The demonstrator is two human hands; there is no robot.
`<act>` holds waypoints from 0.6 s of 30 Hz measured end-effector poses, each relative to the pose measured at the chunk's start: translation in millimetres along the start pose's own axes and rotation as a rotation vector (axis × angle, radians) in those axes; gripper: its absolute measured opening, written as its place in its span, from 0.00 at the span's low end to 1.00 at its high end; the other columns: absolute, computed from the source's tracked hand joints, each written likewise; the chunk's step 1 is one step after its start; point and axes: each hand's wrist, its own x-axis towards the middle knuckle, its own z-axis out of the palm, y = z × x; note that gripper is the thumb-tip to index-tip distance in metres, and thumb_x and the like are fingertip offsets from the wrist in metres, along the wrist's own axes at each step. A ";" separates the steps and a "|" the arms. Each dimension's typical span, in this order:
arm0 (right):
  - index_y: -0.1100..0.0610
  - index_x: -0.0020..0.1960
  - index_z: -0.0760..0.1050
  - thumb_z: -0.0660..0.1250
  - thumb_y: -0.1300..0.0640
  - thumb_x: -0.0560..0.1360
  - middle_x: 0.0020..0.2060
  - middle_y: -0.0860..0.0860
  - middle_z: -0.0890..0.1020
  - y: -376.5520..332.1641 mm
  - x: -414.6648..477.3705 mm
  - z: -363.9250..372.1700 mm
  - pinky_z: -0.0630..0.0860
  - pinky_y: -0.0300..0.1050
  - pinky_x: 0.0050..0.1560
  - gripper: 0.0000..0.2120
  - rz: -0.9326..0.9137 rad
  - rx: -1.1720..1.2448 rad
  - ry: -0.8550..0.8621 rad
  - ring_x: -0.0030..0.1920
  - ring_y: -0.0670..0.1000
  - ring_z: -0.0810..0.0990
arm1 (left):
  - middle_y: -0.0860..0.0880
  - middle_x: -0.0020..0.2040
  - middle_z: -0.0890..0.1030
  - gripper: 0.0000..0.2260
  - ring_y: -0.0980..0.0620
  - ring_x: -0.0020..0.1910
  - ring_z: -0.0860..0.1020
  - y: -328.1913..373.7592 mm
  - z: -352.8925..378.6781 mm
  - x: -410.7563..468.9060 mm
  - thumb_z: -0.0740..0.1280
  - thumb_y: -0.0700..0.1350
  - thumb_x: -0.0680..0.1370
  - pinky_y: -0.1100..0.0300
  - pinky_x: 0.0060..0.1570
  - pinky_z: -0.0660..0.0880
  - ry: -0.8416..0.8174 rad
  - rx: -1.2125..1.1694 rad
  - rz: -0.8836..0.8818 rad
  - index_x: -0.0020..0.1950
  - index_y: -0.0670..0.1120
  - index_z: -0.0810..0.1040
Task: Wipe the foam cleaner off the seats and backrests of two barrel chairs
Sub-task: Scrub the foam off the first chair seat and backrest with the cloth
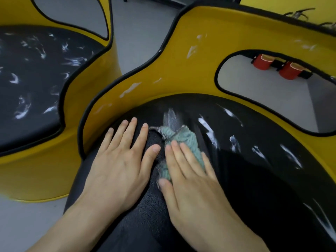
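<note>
Head view, right hand: The right hand (189,171) lies flat in the lower middle of the frame. Its fingers (179,151) are close together and press down on the green cloth (181,140). They push on it from the top and do not wrap round it.

Head view, left hand: The left hand (120,157) lies flat just beside the cloth, with its fingers (127,131) spread apart on the black seat (254,179). It holds nothing. I think it props the person up.

Head view, foam on this chair: White foam (205,126) streaks sit on the seat to the right of the cloth. One smeared patch is just above the cloth. More small bits sit on the yellow backrest (181,70), in the middle and upper right of the frame.

Head view, other chair: The second chair (32,79) fills the upper left of the frame. Its seat is full of white streaks, so I think nobody has wiped it yet.

Step now: I think the hand is wiping the near seat.

How to do it well: Keep the palm flat and push evenly. Go in long strokes toward the right, where the foam is. Turn the cloth to a clean side when it gets wet. Keep the left hand off the foam.

Watch out: The cloth is bunched up, so it may only smear the foam.
</note>
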 end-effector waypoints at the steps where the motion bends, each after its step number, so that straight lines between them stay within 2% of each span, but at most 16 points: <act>1: 0.55 0.81 0.56 0.48 0.43 0.82 0.80 0.48 0.57 -0.9 -5.9 -0.7 0.51 0.55 0.74 0.31 0.017 0.011 -0.001 0.80 0.47 0.53 | 0.48 0.83 0.52 0.36 0.52 0.82 0.47 0.6 0.0 0.5 0.34 0.67 0.81 0.51 0.80 0.44 0.000 -0.005 -0.005 0.83 0.52 0.55; 2: 0.54 0.81 0.56 0.47 0.42 0.82 0.81 0.48 0.57 -0.1 -5.1 -1.8 0.50 0.55 0.74 0.31 0.029 0.003 -0.015 0.80 0.47 0.52 | 0.48 0.83 0.52 0.35 0.52 0.82 0.46 1.1 0.4 0.8 0.34 0.67 0.81 0.51 0.80 0.43 -0.001 -0.008 -0.010 0.83 0.52 0.54; 4: 0.51 0.83 0.41 0.40 0.41 0.82 0.81 0.44 0.42 2.1 11.2 -5.1 0.38 0.53 0.77 0.32 0.023 0.011 -0.065 0.79 0.43 0.37 | 0.49 0.83 0.50 0.34 0.52 0.82 0.45 1.4 -0.1 1.0 0.34 0.65 0.81 0.52 0.80 0.42 -0.006 -0.014 -0.013 0.83 0.52 0.53; 5: 0.50 0.82 0.36 0.37 0.41 0.82 0.80 0.43 0.36 3.3 25.3 -8.8 0.34 0.53 0.78 0.31 0.036 0.019 -0.090 0.78 0.42 0.31 | 0.49 0.83 0.50 0.34 0.52 0.82 0.45 1.5 -0.5 0.8 0.35 0.65 0.81 0.52 0.80 0.42 -0.007 -0.019 -0.013 0.83 0.52 0.53; 6: 0.50 0.81 0.34 0.36 0.42 0.83 0.80 0.43 0.35 6.4 42.4 -9.3 0.32 0.54 0.78 0.30 0.042 0.007 -0.079 0.78 0.43 0.30 | 0.49 0.83 0.50 0.34 0.52 0.82 0.45 1.2 -0.2 0.5 0.35 0.64 0.81 0.52 0.80 0.42 -0.005 -0.021 -0.015 0.83 0.52 0.53; 9: 0.52 0.82 0.37 0.41 0.43 0.85 0.81 0.46 0.38 12.5 102.8 -12.1 0.33 0.57 0.78 0.30 0.100 0.011 -0.101 0.79 0.46 0.34 | 0.49 0.83 0.51 0.33 0.52 0.83 0.46 0.7 -0.3 0.4 0.35 0.63 0.81 0.52 0.81 0.43 0.004 -0.009 -0.011 0.83 0.52 0.54; 12: 0.53 0.82 0.38 0.42 0.43 0.85 0.81 0.47 0.40 15.0 131.1 -11.1 0.35 0.59 0.77 0.30 0.135 -0.003 -0.100 0.80 0.47 0.36 | 0.49 0.84 0.52 0.33 0.52 0.83 0.46 -0.3 -0.2 0.2 0.35 0.63 0.82 0.52 0.81 0.44 0.001 -0.006 -0.006 0.83 0.52 0.54; 14: 0.54 0.82 0.37 0.41 0.44 0.85 0.81 0.47 0.39 12.4 115.9 -9.7 0.34 0.58 0.78 0.30 0.129 -0.018 -0.089 0.80 0.47 0.35 | 0.49 0.84 0.52 0.33 0.52 0.83 0.46 0.1 -0.6 0.2 0.36 0.63 0.82 0.52 0.81 0.43 -0.002 -0.012 -0.008 0.83 0.52 0.54; 18: 0.52 0.82 0.36 0.35 0.43 0.82 0.81 0.46 0.38 -5.0 31.6 -1.3 0.35 0.55 0.79 0.31 0.043 0.007 -0.023 0.79 0.45 0.33 | 0.50 0.84 0.49 0.32 0.53 0.82 0.43 -0.5 -0.3 0.2 0.35 0.63 0.81 0.54 0.80 0.40 -0.007 -0.024 -0.011 0.83 0.53 0.52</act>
